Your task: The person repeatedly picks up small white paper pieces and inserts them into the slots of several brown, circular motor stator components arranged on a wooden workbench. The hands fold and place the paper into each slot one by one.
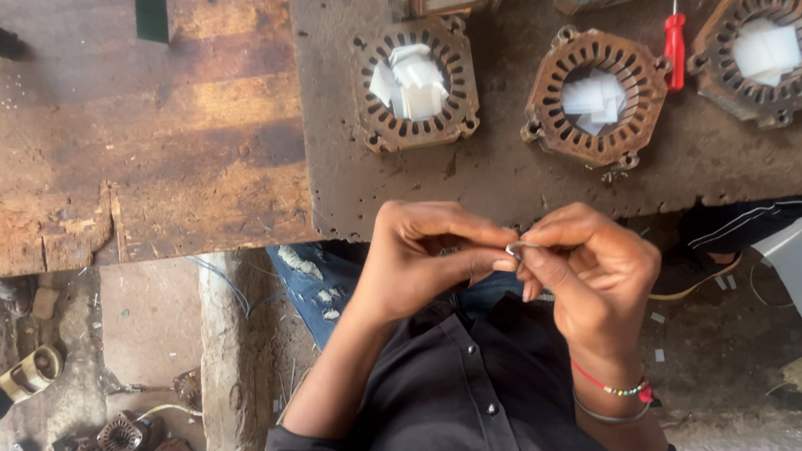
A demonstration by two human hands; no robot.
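Metal piece: a small, thin, greyish piece [516, 250] sits pinched between the fingertips of both hands, too small to identify further.
Long axis: it seems to run left to right, bridging the 2 sets of fingertips.
Right hand [589, 272]: thumb and forefinger closed tight on the piece's right end, other fingers curled under.
Left hand [417, 258]: thumb and forefinger closed on the left end, meeting the right fingertips.
Nearer hand: neither; both touch the piece, held in front of the chest, above the lap.
Wrist: red beaded bracelet [616, 387] and a thin bangle on the right wrist.
Clothing: dark buttoned shirt [490, 417].
Bench: worn brown slab [487, 180] just beyond the hands, carrying rusty ring-shaped motor cores.
Nearest cores: 1 core [418, 83] and another [595, 98], both holding white paper slips.
Tool: red-handled screwdriver [675, 47] beside the second core.
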